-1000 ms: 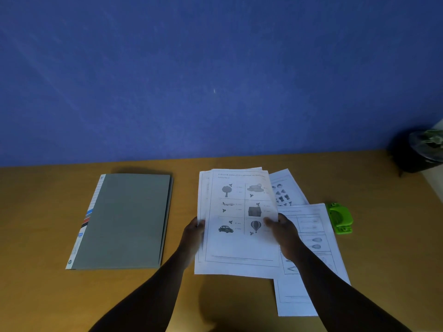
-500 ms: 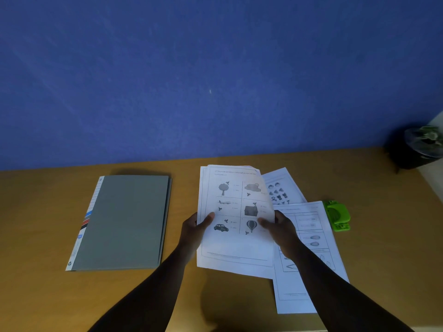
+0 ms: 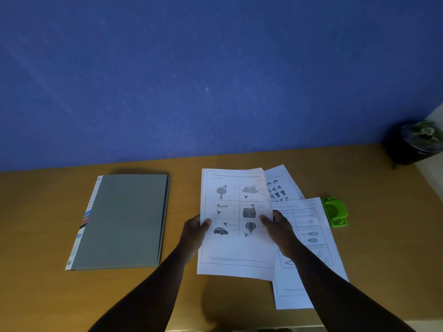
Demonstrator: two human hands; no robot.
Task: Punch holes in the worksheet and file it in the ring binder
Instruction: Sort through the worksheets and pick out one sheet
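Note:
A white worksheet [image 3: 236, 250] with pictures of a tree, a car and a balloon is held up off the wooden table [image 3: 48, 295], with more sheets behind it. My left hand [image 3: 194, 230] pinches its left edge, thumb on top. My right hand [image 3: 278, 227] pinches its right edge the same way. A grey ring binder [image 3: 122, 221] lies shut on the table to the left. A green hole punch [image 3: 334, 212] sits to the right, beyond the loose papers.
Two other worksheets [image 3: 309, 236] lie flat on the table under and right of my right arm. A dark pot with a plant [image 3: 417, 142] stands at the far right corner. A blue wall runs behind the table.
The held sheets have tilted up slightly and squared together. Both thumbs have moved onto the front of the page.

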